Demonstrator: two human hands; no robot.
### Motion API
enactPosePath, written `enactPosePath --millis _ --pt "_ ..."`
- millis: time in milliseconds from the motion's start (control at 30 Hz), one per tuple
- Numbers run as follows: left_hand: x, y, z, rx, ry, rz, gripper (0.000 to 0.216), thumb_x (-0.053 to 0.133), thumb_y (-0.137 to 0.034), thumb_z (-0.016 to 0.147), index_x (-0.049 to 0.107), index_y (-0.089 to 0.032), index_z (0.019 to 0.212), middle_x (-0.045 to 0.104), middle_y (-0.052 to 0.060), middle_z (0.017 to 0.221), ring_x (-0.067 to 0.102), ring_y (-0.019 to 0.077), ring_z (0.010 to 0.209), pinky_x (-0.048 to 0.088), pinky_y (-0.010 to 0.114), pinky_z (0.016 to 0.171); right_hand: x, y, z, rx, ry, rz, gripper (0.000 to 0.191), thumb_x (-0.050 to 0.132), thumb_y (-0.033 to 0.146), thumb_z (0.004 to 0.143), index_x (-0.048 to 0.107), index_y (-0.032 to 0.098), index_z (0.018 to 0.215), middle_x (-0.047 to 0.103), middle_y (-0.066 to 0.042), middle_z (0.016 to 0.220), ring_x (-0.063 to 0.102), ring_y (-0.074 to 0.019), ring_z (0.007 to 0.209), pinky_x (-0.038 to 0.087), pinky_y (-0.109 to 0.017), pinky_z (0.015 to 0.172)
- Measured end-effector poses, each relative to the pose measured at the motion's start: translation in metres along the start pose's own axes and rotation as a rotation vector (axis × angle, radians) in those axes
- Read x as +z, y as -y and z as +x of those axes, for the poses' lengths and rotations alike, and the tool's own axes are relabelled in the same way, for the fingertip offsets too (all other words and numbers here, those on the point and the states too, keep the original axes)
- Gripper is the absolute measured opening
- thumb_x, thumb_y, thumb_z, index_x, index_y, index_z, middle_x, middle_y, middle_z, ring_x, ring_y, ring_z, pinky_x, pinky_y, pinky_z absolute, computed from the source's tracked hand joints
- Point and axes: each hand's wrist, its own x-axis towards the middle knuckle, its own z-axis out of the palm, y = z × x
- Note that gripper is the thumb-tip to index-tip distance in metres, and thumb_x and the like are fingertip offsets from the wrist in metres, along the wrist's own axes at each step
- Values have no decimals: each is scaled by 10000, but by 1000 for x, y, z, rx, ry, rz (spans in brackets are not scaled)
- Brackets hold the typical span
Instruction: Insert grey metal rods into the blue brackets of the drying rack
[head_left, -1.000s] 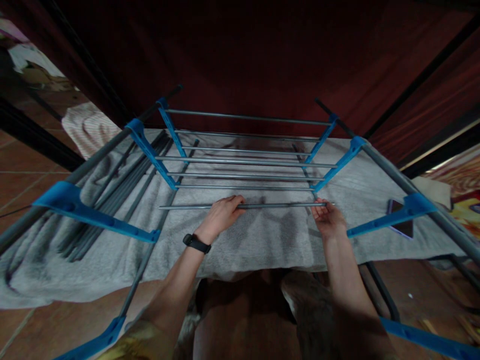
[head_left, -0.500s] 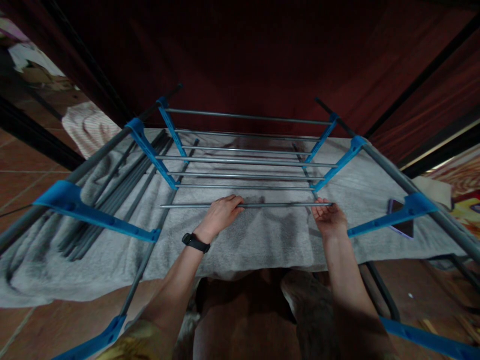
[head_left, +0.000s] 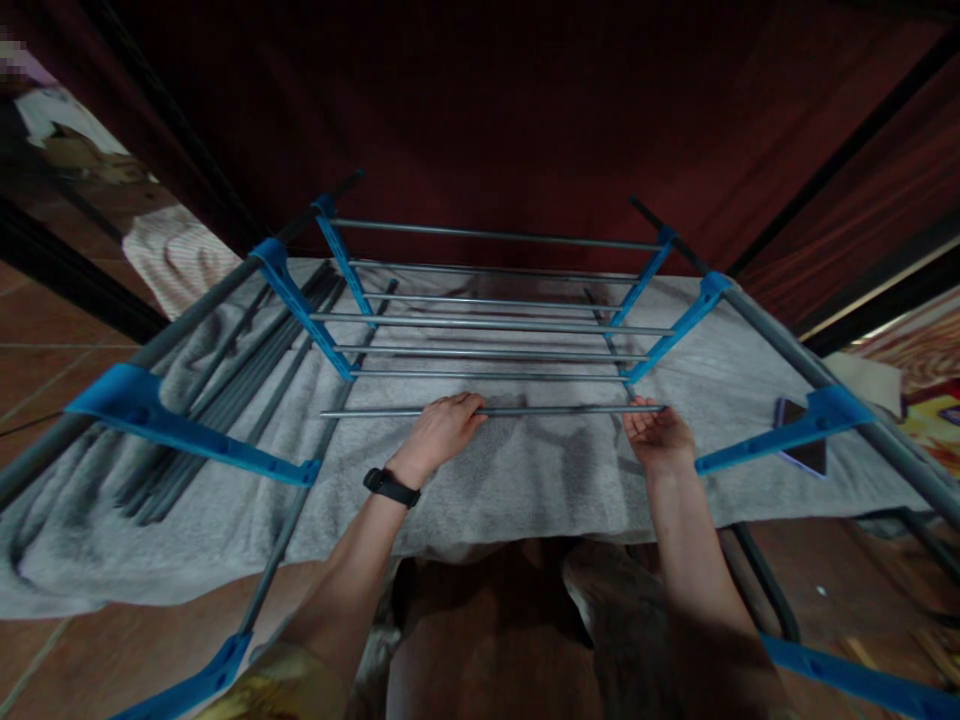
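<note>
A thin grey metal tube [head_left: 555,411] lies level across the front of a partly built rack of grey tubes and blue plastic brackets. My left hand [head_left: 448,420], with a black band on its wrist, is closed round the tube left of its middle. At the tube's right end, my right hand [head_left: 656,430] is turned palm up with its fingers curled at the tube. Just right of that hand is the inner tip of a blue bracket [head_left: 772,440]. The facing left blue bracket [head_left: 202,430] ends near the tube's left end, apart from it.
Several loose grey tubes [head_left: 232,395] lie bundled on the grey blanket [head_left: 517,480] at the left. A phone [head_left: 806,455] rests on the blanket at the right, behind the bracket. Crossbars [head_left: 487,323] span the rack's rear levels, before a dark red curtain [head_left: 480,120].
</note>
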Motion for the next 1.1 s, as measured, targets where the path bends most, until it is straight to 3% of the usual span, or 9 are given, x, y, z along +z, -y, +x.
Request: enactPosePath --millis 467,667,1100 --pt "0 -3 0 8 -2 8 219 407 -301 984 580 -224 1093 684 62 1052 655 222 972 475 338 848 4 2 -5 31 -30 4 241 343 187 913 563 206 815 676 7 720 673 -100 617 593 -239 613" --pt "-2 -4 0 -6 -45 9 200 503 -347 952 558 -252 1118 685 33 996 654 225 927 470 336 825 2 1 -3 32 -2 14 214 364 197 906 561 210 824 678 3 723 681 -111 630 599 -256 620" --pt "0 -2 1 52 -41 38 196 431 -307 985 581 -218 1075 655 51 1027 641 212 958 465 332 842 1 2 -2 58 -4 23 283 316 218 941 565 200 808 685 -6 718 680 -115 603 606 -266 588"
